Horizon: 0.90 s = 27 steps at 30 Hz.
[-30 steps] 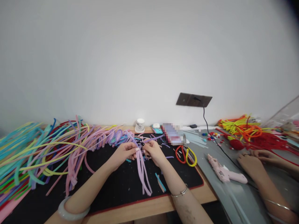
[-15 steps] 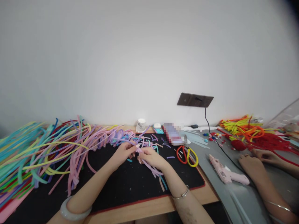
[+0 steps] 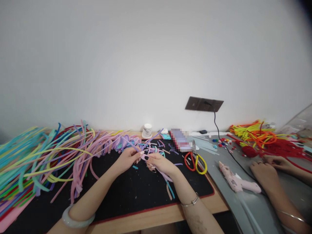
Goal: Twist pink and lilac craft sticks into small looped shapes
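Pinching pink-purple strands (image 3: 165, 175), left hand (image 3: 129, 159) and right hand (image 3: 161, 163) work left of scissors (image 3: 195, 155); loose ends, hanging forward a second ago, now trail beneath right hand, apparently freeing the pinched end for handling.

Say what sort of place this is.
Likely a craft workspace: heaps of colourful fuzzy stems, red-and-yellow-handled scissors on a black mat, and what looks like a pink glue gun nearby.
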{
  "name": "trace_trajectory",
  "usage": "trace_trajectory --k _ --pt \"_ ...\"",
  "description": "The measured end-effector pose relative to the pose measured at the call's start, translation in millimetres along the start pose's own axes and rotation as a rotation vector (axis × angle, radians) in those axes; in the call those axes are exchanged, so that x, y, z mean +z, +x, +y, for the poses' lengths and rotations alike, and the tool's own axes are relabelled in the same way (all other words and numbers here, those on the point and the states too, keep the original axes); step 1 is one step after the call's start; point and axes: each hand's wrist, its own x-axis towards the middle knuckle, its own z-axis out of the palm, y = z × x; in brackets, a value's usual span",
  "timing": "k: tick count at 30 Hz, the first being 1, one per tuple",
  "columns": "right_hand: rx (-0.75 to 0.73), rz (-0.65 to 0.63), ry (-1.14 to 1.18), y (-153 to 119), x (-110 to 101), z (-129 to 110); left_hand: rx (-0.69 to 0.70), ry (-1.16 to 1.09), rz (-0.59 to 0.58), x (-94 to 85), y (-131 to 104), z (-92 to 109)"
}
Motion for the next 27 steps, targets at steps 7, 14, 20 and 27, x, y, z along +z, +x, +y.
trace_trajectory --k 7,14,20,27 --pt "0.022 -0.006 0.037 -1.6 4.1 -3.2 0.038 0.026 -0.032 -4.8 -0.7 -3.0" --pt "0.16 -0.134 0.007 -4.8 3.0 -3.5 0.06 0.073 -0.106 -0.7 -3.7 -3.8" --pt "0.09 -0.063 0.027 -3.5 8.8 -2.3 0.098 0.167 -0.082 -0.9 -3.9 -1.3" --pt "0.05 -0.064 0.052 -6.6 12.3 -9.7 0.114 0.141 -0.069 -2.5 -3.2 -1.2"
